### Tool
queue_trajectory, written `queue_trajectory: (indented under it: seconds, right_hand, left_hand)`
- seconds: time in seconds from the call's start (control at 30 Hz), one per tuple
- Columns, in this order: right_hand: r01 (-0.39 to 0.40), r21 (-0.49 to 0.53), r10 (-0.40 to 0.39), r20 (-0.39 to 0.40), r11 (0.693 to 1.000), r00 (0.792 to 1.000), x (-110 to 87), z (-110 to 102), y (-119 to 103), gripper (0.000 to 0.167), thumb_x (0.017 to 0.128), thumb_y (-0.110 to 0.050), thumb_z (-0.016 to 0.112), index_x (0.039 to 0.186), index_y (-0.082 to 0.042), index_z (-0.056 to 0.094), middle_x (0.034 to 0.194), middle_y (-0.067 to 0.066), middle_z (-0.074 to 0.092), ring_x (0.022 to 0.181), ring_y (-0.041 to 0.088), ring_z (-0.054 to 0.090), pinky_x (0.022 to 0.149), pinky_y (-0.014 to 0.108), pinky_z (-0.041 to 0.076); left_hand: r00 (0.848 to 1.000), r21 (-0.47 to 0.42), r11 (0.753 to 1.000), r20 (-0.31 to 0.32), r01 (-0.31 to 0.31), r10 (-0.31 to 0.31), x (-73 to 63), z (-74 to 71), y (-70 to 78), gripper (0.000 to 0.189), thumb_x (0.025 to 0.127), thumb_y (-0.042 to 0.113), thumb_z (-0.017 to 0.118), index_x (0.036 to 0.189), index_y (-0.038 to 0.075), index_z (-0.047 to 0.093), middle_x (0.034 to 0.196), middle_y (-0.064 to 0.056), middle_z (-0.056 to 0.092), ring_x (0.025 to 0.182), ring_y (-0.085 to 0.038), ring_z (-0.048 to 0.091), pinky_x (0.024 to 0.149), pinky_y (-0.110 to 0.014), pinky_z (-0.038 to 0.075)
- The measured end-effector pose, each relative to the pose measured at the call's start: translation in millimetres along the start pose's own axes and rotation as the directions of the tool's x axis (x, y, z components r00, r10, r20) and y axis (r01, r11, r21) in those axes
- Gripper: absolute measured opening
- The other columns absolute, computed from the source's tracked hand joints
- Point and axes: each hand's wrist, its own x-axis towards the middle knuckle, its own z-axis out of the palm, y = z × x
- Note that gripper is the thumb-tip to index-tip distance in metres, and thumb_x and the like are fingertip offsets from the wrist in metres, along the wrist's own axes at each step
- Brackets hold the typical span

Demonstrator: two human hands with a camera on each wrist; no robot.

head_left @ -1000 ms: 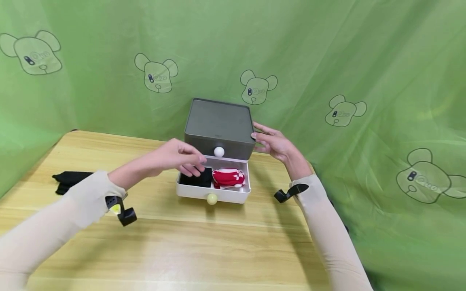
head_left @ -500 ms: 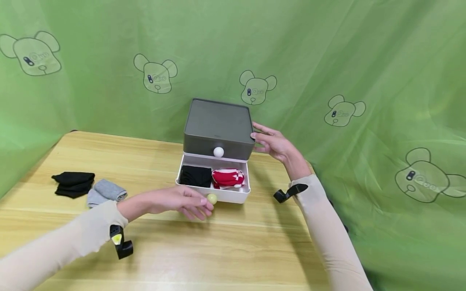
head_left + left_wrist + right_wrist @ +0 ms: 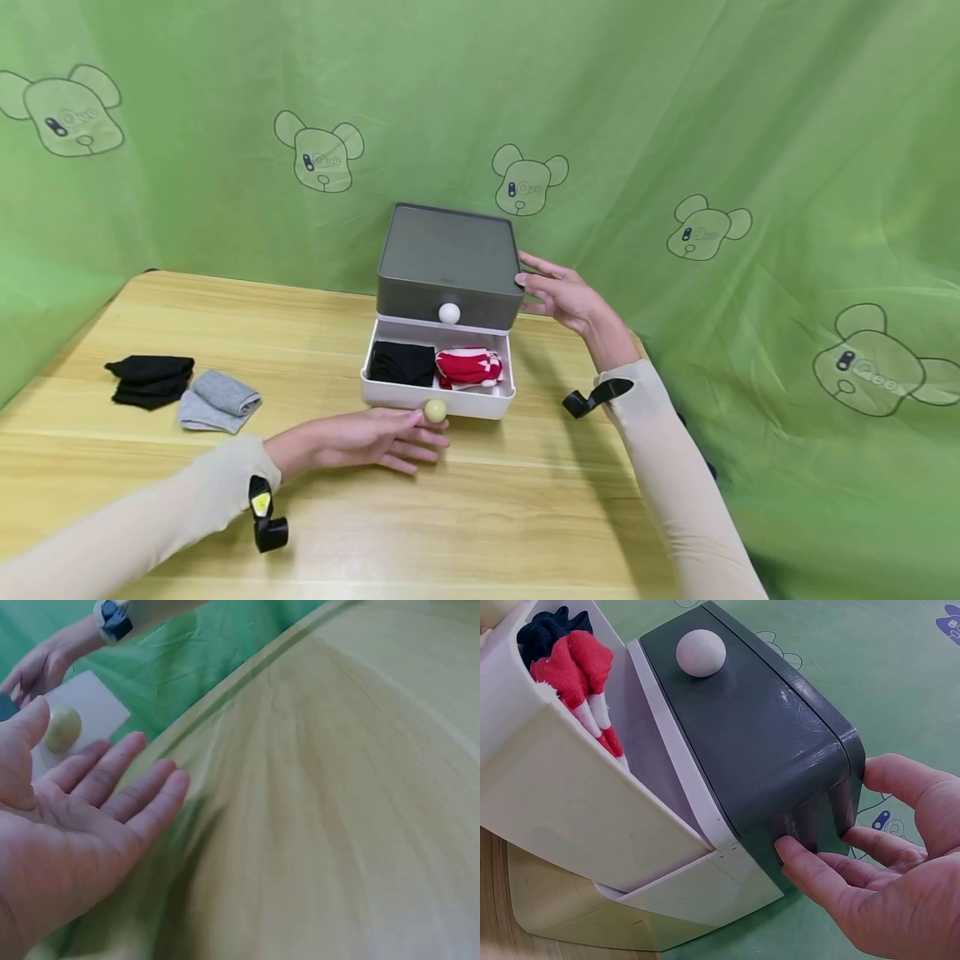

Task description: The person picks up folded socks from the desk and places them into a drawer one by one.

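A small drawer cabinet [image 3: 453,250] with a dark grey top stands near the table's back edge. Its white lower drawer [image 3: 390,393] is pulled out, holding a folded black cloth [image 3: 402,364] and a rolled red-and-white cloth [image 3: 470,367]. Just in front of the drawer, my left hand [image 3: 367,440] has its fingers spread straight below the pale yellow-green knob [image 3: 435,410]. The thumb lies close to that knob; contact cannot be told. My right hand [image 3: 566,298] touches the cabinet's right side with extended fingertips, the thumb at its upper edge.
To the left on the wooden table [image 3: 480,517] lie a folded black cloth [image 3: 152,381] and a folded grey cloth [image 3: 219,402]. A white knob [image 3: 449,313] sticks out of the dark upper drawer. Behind everything hangs a green curtain [image 3: 420,100].
My left hand has moved from above the open drawer down to its front knob, its fingers now straighter. The grey cloth has come into view from behind that arm. My right hand stays put.
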Motion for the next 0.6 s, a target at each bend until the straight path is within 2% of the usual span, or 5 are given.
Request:
queue_trajectory:
  seconds: [0.1, 0.2, 0.37, 0.5, 0.6]
  right_hand:
    - [0.001, 0.002, -0.001, 0.002, 1.000, 1.000, -0.4, -0.4, 0.6, 0.066, 0.101, -0.006, 0.059, 0.160, -0.020, 0.032, 0.128, 0.000, 0.064, 0.112, 0.012, 0.066, 0.115, 0.047, 0.045]
    - [0.000, -0.001, 0.000, 0.005, 1.000, 1.000, -0.1, -0.5, 1.4, 0.067, 0.101, -0.006, 0.060, 0.160, -0.020, 0.031, 0.140, 0.007, 0.060, 0.111, 0.012, 0.066, 0.119, 0.050, 0.041]
    - [-0.003, -0.014, 0.003, 0.012, 1.000, 1.000, 1.3, -0.4, 2.0, 0.068, 0.102, -0.008, 0.060, 0.161, -0.020, 0.030, 0.159, 0.017, 0.039, 0.113, 0.012, 0.065, 0.121, 0.051, 0.038]
    - [-0.005, -0.014, 0.005, 0.014, 1.000, 1.000, 0.9, -0.3, 1.2, 0.068, 0.102, -0.008, 0.060, 0.161, -0.020, 0.029, 0.162, 0.018, 0.036, 0.111, 0.011, 0.066, 0.118, 0.047, 0.043]
    - [-0.007, -0.008, 0.007, 0.009, 1.000, 1.000, 0.4, -0.7, 0.1, 0.068, 0.102, -0.006, 0.059, 0.161, -0.020, 0.030, 0.159, 0.018, 0.039, 0.108, 0.010, 0.068, 0.110, 0.042, 0.051]
  left_hand:
    - [1.000, -0.074, 0.997, 0.007, -0.029, 0.029, 5.5, -1.7, -6.9, 0.057, 0.112, 0.037, 0.036, 0.157, 0.002, 0.031, 0.161, -0.019, 0.039, 0.144, -0.039, 0.046, 0.119, -0.052, 0.041]
    - [0.998, -0.130, 0.989, 0.013, -0.066, 0.068, 9.5, -0.5, -12.5, 0.054, 0.112, 0.034, 0.038, 0.155, 0.003, 0.034, 0.161, -0.020, 0.037, 0.144, -0.039, 0.046, 0.119, -0.054, 0.040]
    - [0.993, -0.186, 0.976, 0.002, -0.116, 0.118, 12.7, 3.2, -16.8, 0.049, 0.111, 0.034, 0.042, 0.152, 0.008, 0.041, 0.159, -0.017, 0.043, 0.139, -0.033, 0.053, 0.119, -0.056, 0.039]
    - [0.991, -0.197, 0.971, -0.006, -0.135, 0.137, 14.2, 4.0, -16.8, 0.054, 0.111, 0.033, 0.041, 0.155, 0.003, 0.035, 0.158, -0.015, 0.045, 0.137, -0.030, 0.055, 0.120, -0.056, 0.038]
    - [0.989, -0.190, 0.971, -0.011, -0.145, 0.145, 16.3, 4.2, -14.8, 0.055, 0.111, 0.033, 0.041, 0.155, 0.001, 0.034, 0.160, -0.019, 0.039, 0.140, -0.033, 0.052, 0.120, -0.057, 0.037]
